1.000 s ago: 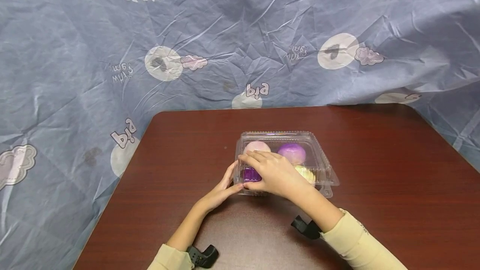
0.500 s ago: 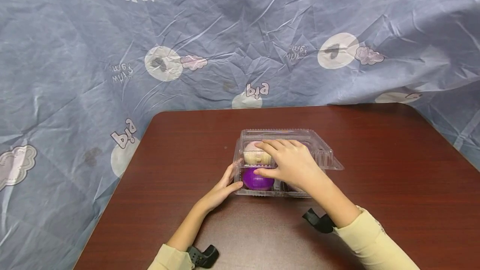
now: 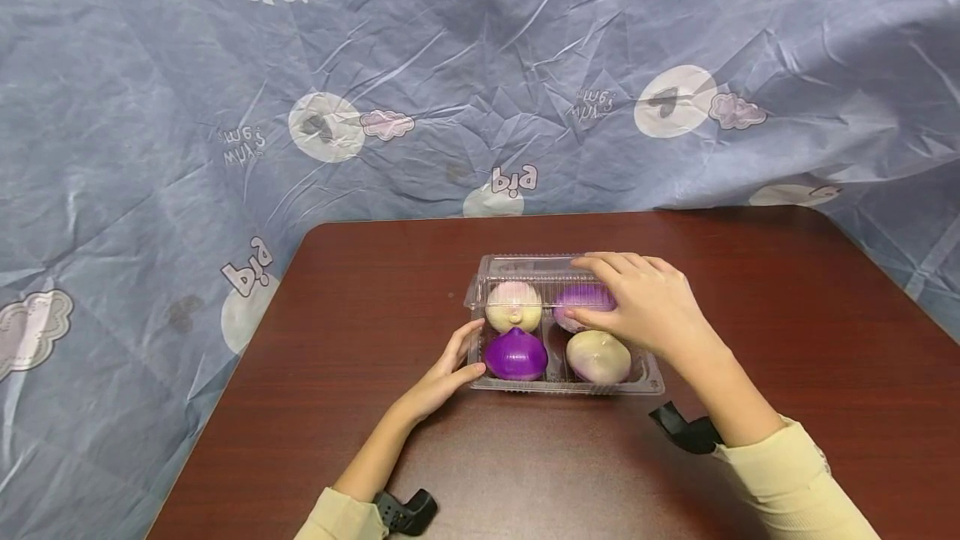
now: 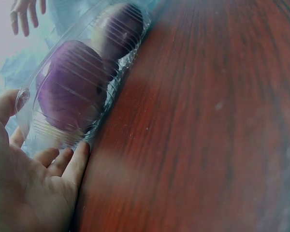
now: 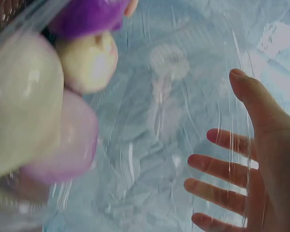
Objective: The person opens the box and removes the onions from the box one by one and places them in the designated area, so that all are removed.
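A clear plastic clamshell container rests on the table with its lid raised at the far side. Inside, a purple onion-shaped piece is front left and a cream round piece front right. Behind them are a cream-and-pink piece and a purple-and-white one. My left hand holds the container's left side between thumb and fingers. At the lid's right end is my right hand, its straight fingers behind the clear plastic and thumb on the inner side in the right wrist view.
The brown table extends around the container on all sides. A blue-grey printed cloth hangs behind the table. Each wrist wears a black camera mount.
The lid has swung up and away toward the far side, uncovering the pieces. My right hand has moved right and slightly up from above the container's left part. The left hand stays in place.
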